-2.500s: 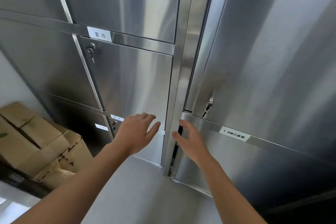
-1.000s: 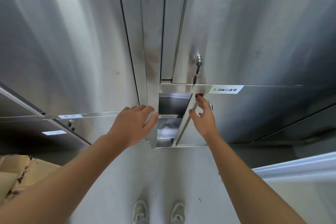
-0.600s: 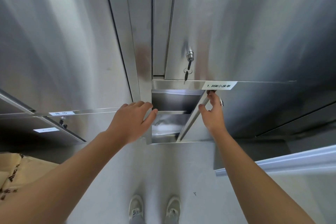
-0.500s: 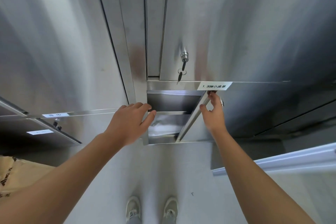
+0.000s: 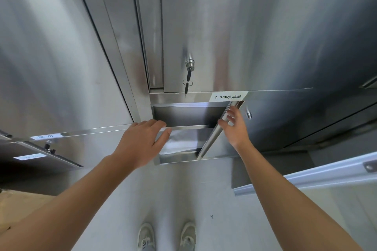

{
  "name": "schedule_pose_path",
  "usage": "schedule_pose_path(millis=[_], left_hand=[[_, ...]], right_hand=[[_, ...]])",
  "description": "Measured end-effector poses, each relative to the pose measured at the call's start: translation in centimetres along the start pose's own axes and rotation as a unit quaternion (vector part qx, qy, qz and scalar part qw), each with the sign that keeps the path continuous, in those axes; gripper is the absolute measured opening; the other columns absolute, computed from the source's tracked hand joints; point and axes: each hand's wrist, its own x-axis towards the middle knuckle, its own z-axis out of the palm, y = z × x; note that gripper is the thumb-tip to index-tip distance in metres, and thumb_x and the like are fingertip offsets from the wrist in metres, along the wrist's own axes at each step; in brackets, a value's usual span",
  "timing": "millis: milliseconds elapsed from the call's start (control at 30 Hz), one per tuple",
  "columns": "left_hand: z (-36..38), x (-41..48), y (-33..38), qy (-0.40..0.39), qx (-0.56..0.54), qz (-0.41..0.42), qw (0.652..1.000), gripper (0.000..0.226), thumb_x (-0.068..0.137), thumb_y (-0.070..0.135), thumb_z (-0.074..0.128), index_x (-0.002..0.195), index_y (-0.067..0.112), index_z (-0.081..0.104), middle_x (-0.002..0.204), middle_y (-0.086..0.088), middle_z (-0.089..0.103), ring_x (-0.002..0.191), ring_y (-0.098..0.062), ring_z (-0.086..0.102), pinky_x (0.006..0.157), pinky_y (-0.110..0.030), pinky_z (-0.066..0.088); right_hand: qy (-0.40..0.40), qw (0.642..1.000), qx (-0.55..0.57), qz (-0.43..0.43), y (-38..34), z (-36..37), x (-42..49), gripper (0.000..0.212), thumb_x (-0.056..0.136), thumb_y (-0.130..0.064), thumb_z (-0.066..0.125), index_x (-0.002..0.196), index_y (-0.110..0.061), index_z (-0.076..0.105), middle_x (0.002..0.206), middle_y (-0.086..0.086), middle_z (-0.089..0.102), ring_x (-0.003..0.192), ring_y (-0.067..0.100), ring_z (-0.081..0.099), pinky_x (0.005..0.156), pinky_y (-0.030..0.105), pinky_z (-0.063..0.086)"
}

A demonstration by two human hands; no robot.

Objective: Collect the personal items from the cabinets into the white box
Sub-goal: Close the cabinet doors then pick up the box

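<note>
The step in hand is opening a cabinet to look for items: in the middle of the frame a steel cabinet door (image 5: pixel 216 134) stands ajar, swung out to the right, and shows a compartment (image 5: pixel 189 114) split by a thin shelf (image 5: pixel 189 127). The right hand (image 5: pixel 234 128) has its fingers spread and loose against the door's free edge, pinching nothing. The left hand (image 5: pixel 142 142) lies flat with straight fingers, its tips at the left end of the shelf's front edge. Below the shelf sits something pale and glossy (image 5: pixel 181 141), perhaps a wrapped bundle; what it is cannot be told, and the space above the shelf looks bare. A label (image 5: pixel 228 97) is stuck just above the opening, and a key (image 5: pixel 188 76) hangs in the lock of the door above. A pale rim (image 5: pixel 306 173) at the lower right may belong to the white box, though that is not certain. The next move likely calls for swinging the door wider, then reaching under the shelf to draw the pale thing out
</note>
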Motion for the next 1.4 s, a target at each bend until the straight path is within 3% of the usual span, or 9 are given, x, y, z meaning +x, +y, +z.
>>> schedule_pose_path(millis=[233,300,400,567,733,1000,1133,1267,1400], left_hand=[[0.0,-0.7,-1.7,-0.006,0.005,-0.025,1.0,0.052,0.099,0.054,0.02,0.12,0.027,0.06,0.114,0.008,0.067,0.098,-0.018,0.062,0.09,-0.032,0.044],[0.2,-1.1,-2.2,-0.009,0.009,-0.033,0.999,0.046,0.101,0.051,0.024,0.119,0.028,0.06,0.114,0.008,0.067,0.1,-0.019,0.062,0.091,-0.033,0.044],[0.2,-1.5,-2.8,-0.005,0.006,-0.043,0.999,0.046,0.101,0.052,0.025,0.119,0.028,0.06,0.114,0.008,0.067,0.102,-0.018,0.061,0.092,-0.033,0.044],[0.0,-2.2,-4.4,-0.007,0.018,-0.057,0.998,0.059,0.097,0.06,0.015,0.121,0.029,0.059,0.118,0.012,0.066,0.104,-0.015,0.061,0.092,-0.032,0.044],[-1.0,-2.9,-6.1,0.009,0.024,-0.076,0.997,0.059,0.096,0.061,0.016,0.118,0.029,0.061,0.115,0.01,0.067,0.1,-0.018,0.064,0.089,-0.032,0.043],[-2.2,-4.6,-8.5,0.033,0.018,-0.099,0.994,0.054,0.098,0.058,0.022,0.118,0.027,0.061,0.11,0.008,0.069,0.097,-0.02,0.065,0.087,-0.033,0.044],[-2.6,-5.3,-9.2,0.032,0.02,-0.103,0.994,0.056,0.097,0.058,0.02,0.116,0.027,0.062,0.109,0.007,0.069,0.098,-0.02,0.064,0.088,-0.035,0.045],[-3.0,-6.1,-9.7,0.031,0.021,-0.105,0.994,0.058,0.096,0.058,0.018,0.117,0.026,0.062,0.114,0.008,0.068,0.102,-0.019,0.063,0.087,-0.034,0.045],[-3.5,-7.2,-10.1,0.033,0.018,-0.111,0.993,0.058,0.096,0.057,0.019,0.119,0.024,0.061,0.117,0.007,0.068,0.104,-0.02,0.063,0.091,-0.035,0.045]], right_hand=[[0.002,1.0,0.012,-0.008,-0.7,1.6,-1.1,0.059,0.089,-0.017,0.075,0.137,-0.033,0.047,0.117,-0.026,0.057,0.122,0.01,0.054,0.105,0.032,0.045],[-0.003,1.0,0.026,-0.009,-1.1,2.6,-1.7,0.059,0.088,-0.015,0.076,0.137,-0.033,0.047,0.115,-0.031,0.055,0.122,0.01,0.056,0.099,0.024,0.045],[-0.021,0.999,0.034,-0.014,-1.8,4.3,-2.7,0.067,0.088,-0.016,0.076,0.146,-0.028,0.044,0.123,-0.022,0.058,0.121,0.007,0.056,0.086,0.005,0.042],[-0.07,0.997,0.032,-0.024,-3.0,7.6,-4.2,0.072,0.091,-0.019,0.076,0.152,-0.026,0.039,0.147,-0.007,0.051,0.132,0.008,0.047,0.113,0.031,0.04],[-0.098,0.994,0.042,-0.02,-4.3,11.2,-5.5,0.071,0.092,-0.02,0.075,0.153,-0.029,0.038,0.154,-0.005,0.047,0.14,0.014,0.044,0.105,0.023,0.037],[-0.131,0.99,0.052,-0.016,-5.5,15.4,-7.0,0.075,0.091,-0.022,0.075,0.154,-0.033,0.035,0.158,-0.005,0.041,0.145,0.016,0.039,0.111,0.03,0.036],[-0.154,0.987,0.054,-0.015,-6.2,16.9,-7.9,0.075,0.092,-0.02,0.074,0.153,-0.035,0.034,0.153,-0.012,0.043,0.14,0.004,0.039,0.102,0.018,0.035],[-0.174,0.984,0.038,-0.032,-6.8,18.4,-8.5,0.068,0.089,-0.016,0.071,0.141,-0.047,0.039,0.132,-0.035,0.051,0.114,-0.03,0.043,0.082,-0.004,0.037],[-0.179,0.983,0.028,-0.039,-7.7,19.2,-9.5,0.075,0.089,-0.017,0.071,0.152,-0.036,0.035,0.139,-0.029,0.052,0.117,-0.029,0.043,0.107,0.02,0.037]])
